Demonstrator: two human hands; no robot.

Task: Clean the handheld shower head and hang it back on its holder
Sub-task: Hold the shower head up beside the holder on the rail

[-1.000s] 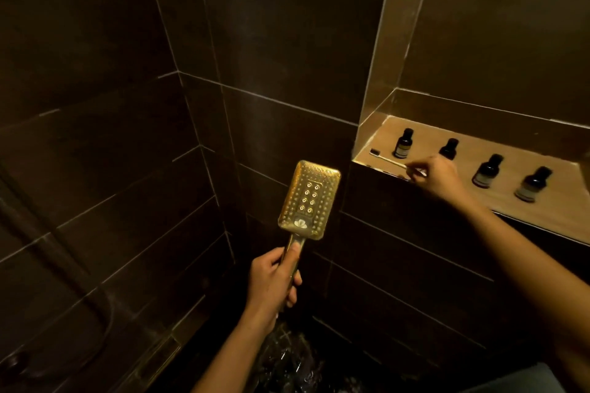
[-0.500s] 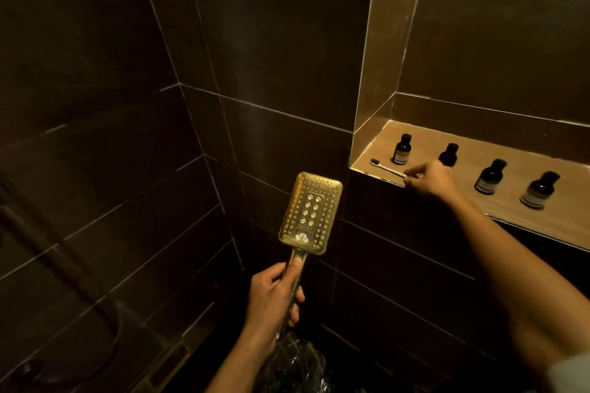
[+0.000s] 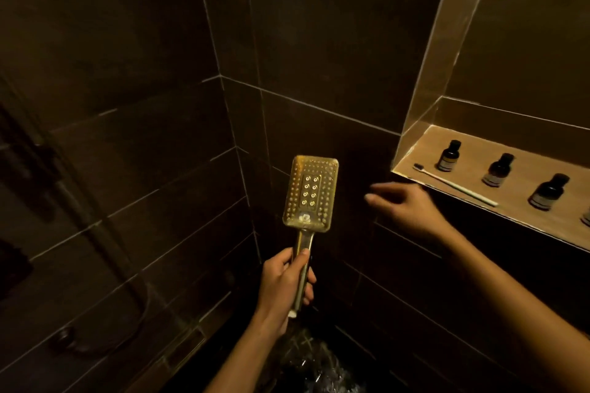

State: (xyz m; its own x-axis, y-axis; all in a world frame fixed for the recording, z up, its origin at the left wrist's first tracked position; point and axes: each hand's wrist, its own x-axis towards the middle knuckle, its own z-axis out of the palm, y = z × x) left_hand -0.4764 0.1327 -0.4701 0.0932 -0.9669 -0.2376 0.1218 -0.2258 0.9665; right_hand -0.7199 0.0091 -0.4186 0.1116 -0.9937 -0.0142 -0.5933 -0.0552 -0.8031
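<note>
Your fingers (image 3: pixel 281 268) on the left hand (image 3: pixel 282 284) are wrapped round the handle of the shower head (image 3: pixel 311 191), holding it upright with its nozzle face toward you, in front of the dark tiled corner; your right hand (image 3: pixel 412 210) hangs empty, fingers spread and blurred, just below the niche shelf (image 3: pixel 526 210); the toothbrush (image 3: pixel 456 185) lies along the shelf's front edge, beside a row of small dark bottles (image 3: pixel 448 156)

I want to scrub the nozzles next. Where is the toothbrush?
The toothbrush lies along the wall niche's front edge at right, before the left small bottle, just beyond the empty right hand.
</note>
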